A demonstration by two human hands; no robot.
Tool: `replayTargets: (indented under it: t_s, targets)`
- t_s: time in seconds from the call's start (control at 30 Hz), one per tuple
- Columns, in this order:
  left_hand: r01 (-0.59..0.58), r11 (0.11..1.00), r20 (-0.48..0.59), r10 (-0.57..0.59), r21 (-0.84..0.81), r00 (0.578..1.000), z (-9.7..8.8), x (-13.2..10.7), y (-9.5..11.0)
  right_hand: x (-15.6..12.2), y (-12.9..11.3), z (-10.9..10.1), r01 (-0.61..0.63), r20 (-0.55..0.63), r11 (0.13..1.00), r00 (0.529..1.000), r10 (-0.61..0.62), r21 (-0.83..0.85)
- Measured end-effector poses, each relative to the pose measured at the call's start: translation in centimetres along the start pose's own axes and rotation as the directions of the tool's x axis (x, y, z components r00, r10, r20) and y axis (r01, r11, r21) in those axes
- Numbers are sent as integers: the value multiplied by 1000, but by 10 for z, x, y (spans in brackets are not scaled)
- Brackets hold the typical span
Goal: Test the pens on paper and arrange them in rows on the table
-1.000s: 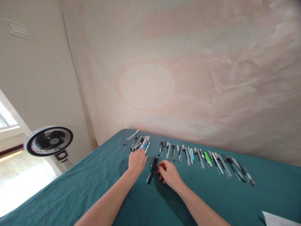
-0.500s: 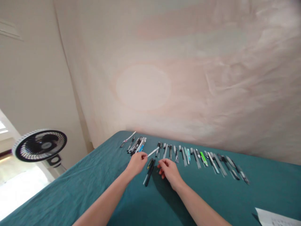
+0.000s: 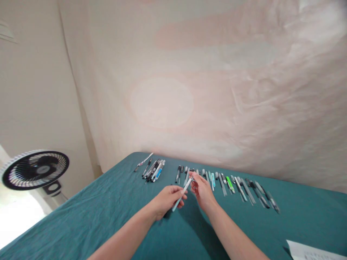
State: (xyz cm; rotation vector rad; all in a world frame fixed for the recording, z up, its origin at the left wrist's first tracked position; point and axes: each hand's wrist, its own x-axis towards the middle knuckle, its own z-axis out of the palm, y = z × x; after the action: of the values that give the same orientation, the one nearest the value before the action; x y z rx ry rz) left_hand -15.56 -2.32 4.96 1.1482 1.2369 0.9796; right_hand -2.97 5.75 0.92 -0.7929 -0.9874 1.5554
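A slim white pen [image 3: 187, 186] slants between my hands above the table. My left hand [image 3: 168, 200] is closed around its middle and lower part, with the lower end sticking out below the fingers. At the upper end, the fingertips of my right hand [image 3: 202, 191] are pinched on the pen's tip. Whether a cap is there is too small to tell. Something dark [image 3: 167, 213] shows on the cloth just under my left hand, mostly covered by it. Beyond my right hand runs a row of pens and caps, including a bright green one [image 3: 230, 184].
A bunch of black, white and blue pens [image 3: 155, 170] lies at the back left, with a patterned pen [image 3: 143, 162] beside it. A teal cloth [image 3: 121, 209] covers the table. White paper [image 3: 311, 251] lies at the front right. A fan [image 3: 36, 169] stands left of the table.
My left hand has come nearer and lower with the white pen and now covers the dark pens. My right hand has moved up to the pen's upper end. The view has shifted slightly.
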Motion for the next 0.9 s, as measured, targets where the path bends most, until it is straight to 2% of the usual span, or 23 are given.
replayTargets:
  t_s: [0.1, 0.17, 0.27, 0.37, 0.5, 0.67, 0.83, 0.9]
  targets:
    - [88, 971, 18, -86, -223, 996, 4, 1, -1, -9, 4, 7, -42, 135, 995, 989, 55, -96]
    - [145, 944, 35, -141, -295, 989, 3, 4, -3, -14, 6, 10, -63, 208, 986, 974, 95, -155]
    - [209, 914, 68, -198, -346, 978, 1, 8, -9, -19, 10, 11, -63, 246, 974, 962, 118, -218]
    - [239, 892, 79, -226, -384, 971, 0, 12, -18, -20, 14, 11, -48, 227, 969, 968, 105, -244]
    - [260, 879, 23, -274, -399, 962, 6, 12, -28, -21, 18, 10, -13, 217, 958, 973, 78, -285]
    - [238, 902, -23, -263, -360, 965, 15, 8, -29, -21, 22, 10, -19, 205, 963, 976, 76, -267]
    - [276, 889, -3, -297, -367, 955, 13, 8, -32, -14, 26, 5, -5, 84, 973, 996, 25, -230]
    - [279, 868, -26, -317, -410, 948, 10, 10, -35, -11, 29, 1, 27, 71, 960, 997, -7, -280]
